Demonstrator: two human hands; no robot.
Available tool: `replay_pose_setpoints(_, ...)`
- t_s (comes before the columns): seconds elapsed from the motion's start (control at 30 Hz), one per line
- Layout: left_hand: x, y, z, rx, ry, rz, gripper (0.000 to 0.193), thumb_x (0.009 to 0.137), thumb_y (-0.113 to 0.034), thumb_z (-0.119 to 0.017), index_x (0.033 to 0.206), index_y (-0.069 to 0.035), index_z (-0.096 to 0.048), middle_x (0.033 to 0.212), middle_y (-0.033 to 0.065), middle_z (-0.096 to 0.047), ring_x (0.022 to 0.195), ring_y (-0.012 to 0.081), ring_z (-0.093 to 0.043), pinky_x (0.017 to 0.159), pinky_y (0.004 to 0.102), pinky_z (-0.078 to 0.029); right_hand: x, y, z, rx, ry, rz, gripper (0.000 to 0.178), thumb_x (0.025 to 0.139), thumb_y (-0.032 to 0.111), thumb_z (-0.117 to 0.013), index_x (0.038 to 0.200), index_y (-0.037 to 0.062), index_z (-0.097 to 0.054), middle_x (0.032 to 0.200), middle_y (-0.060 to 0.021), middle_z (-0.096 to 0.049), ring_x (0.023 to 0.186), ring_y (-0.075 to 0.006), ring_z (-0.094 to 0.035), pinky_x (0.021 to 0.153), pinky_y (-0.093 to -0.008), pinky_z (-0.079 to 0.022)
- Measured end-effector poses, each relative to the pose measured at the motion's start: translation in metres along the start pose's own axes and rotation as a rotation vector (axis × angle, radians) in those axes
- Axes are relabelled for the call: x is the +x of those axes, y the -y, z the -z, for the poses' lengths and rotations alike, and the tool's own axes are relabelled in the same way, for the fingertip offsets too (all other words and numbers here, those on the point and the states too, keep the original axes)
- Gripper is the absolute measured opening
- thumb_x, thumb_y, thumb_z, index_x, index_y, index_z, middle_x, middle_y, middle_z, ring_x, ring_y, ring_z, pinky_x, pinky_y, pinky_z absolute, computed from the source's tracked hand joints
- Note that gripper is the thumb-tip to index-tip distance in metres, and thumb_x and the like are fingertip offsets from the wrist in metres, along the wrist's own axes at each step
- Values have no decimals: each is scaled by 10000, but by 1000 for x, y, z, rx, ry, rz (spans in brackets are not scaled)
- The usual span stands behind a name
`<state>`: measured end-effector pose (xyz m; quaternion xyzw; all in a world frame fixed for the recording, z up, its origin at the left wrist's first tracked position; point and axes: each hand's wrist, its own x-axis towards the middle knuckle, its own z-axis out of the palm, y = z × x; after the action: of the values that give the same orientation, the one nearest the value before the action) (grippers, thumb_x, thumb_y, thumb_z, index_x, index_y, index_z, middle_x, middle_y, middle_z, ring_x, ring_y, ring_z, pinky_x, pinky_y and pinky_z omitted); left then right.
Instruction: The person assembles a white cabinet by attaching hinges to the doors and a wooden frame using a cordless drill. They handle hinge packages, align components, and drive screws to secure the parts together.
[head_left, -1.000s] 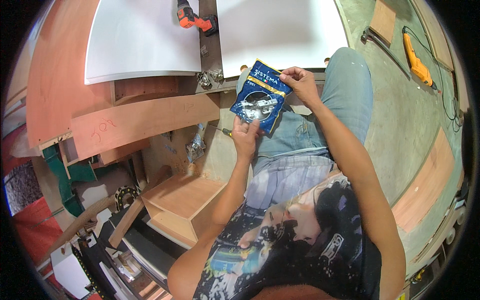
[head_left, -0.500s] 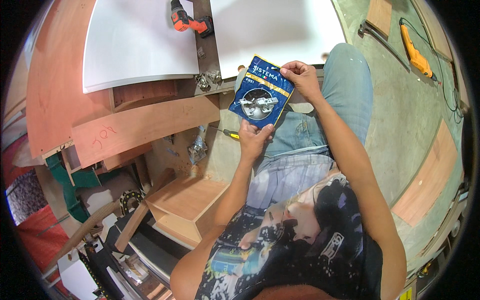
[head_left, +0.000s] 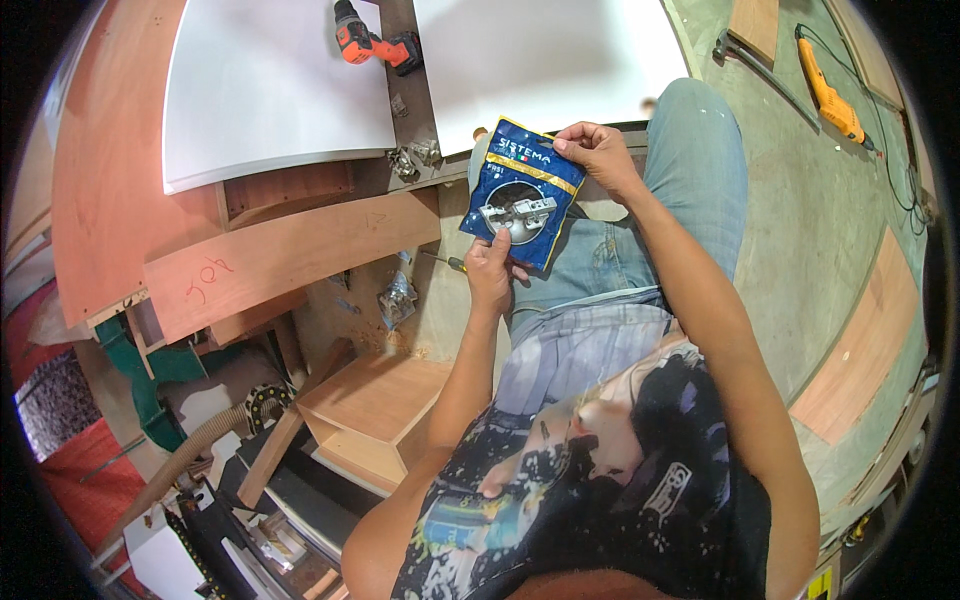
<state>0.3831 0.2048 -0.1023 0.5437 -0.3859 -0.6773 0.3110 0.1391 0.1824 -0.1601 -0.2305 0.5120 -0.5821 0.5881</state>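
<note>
A blue packet (head_left: 545,190) with a yellow stripe and a round window showing a metal cabinet hinge (head_left: 519,212) is held over my lap, tilted a little. My left hand (head_left: 490,272) grips its lower left part, the thumb lying over the front near the window. At the top right corner, my right hand (head_left: 597,152) pinches the packet between thumb and fingers. Whether the packet's top edge is sealed I cannot tell. Just left of my left hand, a yellow-handled screwdriver (head_left: 457,264) lies partly hidden behind that hand.
Two white panels (head_left: 280,100) lie ahead, with an orange cordless drill (head_left: 372,42) and small metal hardware (head_left: 405,162) between them. A wooden board (head_left: 290,255) and a plywood box (head_left: 375,400) are at left. A hammer (head_left: 765,80) and a yellow corded tool (head_left: 832,95) rest at right.
My left hand has shifted from the packet's bottom edge to its lower left side, thumb now over the front. The packet's lower end has swung slightly; my right hand keeps its pinch.
</note>
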Motion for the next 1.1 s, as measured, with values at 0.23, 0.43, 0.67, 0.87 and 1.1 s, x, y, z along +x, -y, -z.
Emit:
replay_pose_setpoints(0.23,0,2,-1,24,-10,-3,384,976,-325,-580,881,47,-570,708,145,-671,465,169,-615,357,248,-468,-1,2,-1,36,-28,25,188,875,154,-726,990,12,-680,887,-21,-682,777,-70,-596,728,-213,-491)
replay_pose_setpoints(0.43,-1,4,1,3,-10,-18,453,988,-370,-543,836,53,-599,697,161,-673,465,178,-617,368,251,-471,-1,2,-2,109,-65,54,183,871,126,-724,989,-5,-676,867,-40,-683,749,-76,-609,697,-220,-504)
replay_pose_setpoints(0.67,-1,2,0,-21,11,-16,449,993,-351,-535,845,68,-597,707,170,-673,479,185,-626,367,252,-475,0,0,2,187,-89,18,250,918,214,-685,1052,4,-660,926,-30,-677,803,-66,-600,740,-204,-485)
replay_pose_setpoints(0.87,0,4,1,-59,-2,-19,408,996,-316,-536,874,69,-598,725,163,-675,502,190,-638,374,250,-486,-1,7,1,205,-75,-9,289,936,246,-663,1096,5,-649,946,-23,-670,820,-55,-592,742,-193,-471)
replay_pose_setpoints(1.1,-1,2,0,-46,6,-26,359,990,-260,-538,866,67,-622,730,162,-680,501,194,-633,398,256,-493,2,1,2,222,-102,25,292,909,200,-696,1109,-5,-641,882,-62,-703,752,-69,-630,674,-201,-495)
